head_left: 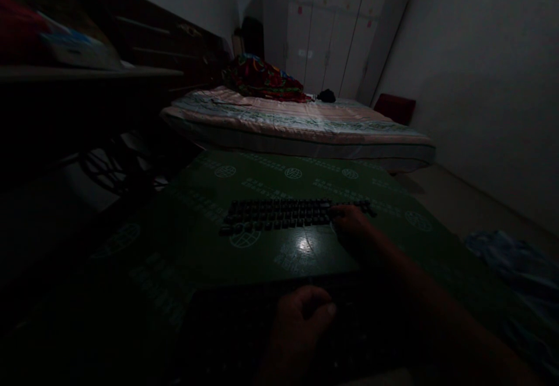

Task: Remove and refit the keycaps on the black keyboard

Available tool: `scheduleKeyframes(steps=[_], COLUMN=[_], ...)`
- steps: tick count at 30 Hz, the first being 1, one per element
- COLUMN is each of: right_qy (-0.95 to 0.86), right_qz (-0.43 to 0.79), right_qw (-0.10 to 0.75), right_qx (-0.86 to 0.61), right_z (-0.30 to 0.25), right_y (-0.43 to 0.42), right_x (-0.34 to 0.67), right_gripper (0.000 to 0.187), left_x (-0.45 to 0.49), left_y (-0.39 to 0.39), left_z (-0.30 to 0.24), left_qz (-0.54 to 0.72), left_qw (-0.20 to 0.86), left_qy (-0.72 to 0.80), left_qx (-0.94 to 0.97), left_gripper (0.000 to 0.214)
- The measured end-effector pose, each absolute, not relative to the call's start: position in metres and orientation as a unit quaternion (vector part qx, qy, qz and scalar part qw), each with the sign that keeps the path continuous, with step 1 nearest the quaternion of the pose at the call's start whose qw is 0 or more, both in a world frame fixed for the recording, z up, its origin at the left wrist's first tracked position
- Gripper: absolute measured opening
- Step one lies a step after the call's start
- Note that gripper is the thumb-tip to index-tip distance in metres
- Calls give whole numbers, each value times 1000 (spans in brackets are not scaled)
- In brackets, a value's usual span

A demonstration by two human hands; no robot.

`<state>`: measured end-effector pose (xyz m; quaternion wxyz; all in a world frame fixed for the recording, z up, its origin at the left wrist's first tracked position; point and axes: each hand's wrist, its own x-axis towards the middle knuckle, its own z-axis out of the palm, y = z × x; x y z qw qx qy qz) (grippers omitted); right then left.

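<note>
No wording can be read. The green board [257, 265] bears rows of pale, blurred lettering [273, 189] and at least 6 round, globe-like emblems [293, 173] in pale lines. Any legends on the black keys [279, 213] are too dark to make out.

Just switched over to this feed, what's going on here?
A person is working with both hands at a green tabletop in a dim room. The right hand is at the right part of the small dark keys laid out in rows. The left hand, fingers curled, is over a dark, flat object nearer the person. It's too dark to tell whether either hand holds anything.
</note>
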<state>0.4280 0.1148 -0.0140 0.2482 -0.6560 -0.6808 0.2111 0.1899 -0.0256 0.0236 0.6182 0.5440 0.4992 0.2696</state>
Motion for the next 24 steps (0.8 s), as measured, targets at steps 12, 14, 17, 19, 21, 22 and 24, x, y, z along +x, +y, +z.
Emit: scheduleKeyframes(steps=[12, 14, 17, 19, 21, 22, 24], right_qy=[-684, -683, -676, -666, -650, -640, -618], right_qz=[208, 207, 203, 199, 191, 185, 176], right_qw=[262, 267, 278, 289, 305, 315, 336], right_qx=[-648, -647, -651, -658, -669, -676, -689], right_z=[-13, -13, -14, -14, -11, -8, 0], right_y=[114, 114, 113, 112, 111, 110, 106], right_x=[428, 428, 428, 428, 429, 430, 432], right_gripper=[38, 37, 36, 34, 32, 29, 24], left_x=[191, 191, 191, 191, 190, 190, 190], left_y=[-26, -26, -26, -25, -25, -25, -24], left_z=[27, 28, 28, 28, 29, 30, 31], left_qz=[273, 273, 272, 271, 269, 269, 268], left_qw=[620, 623, 619, 615, 614, 614, 613], left_qy=[505, 503, 504, 511, 515, 512, 509], left_qx=[535, 533, 537, 536, 535, 537, 542], left_gripper=[19, 19, 20, 20, 20, 20, 21])
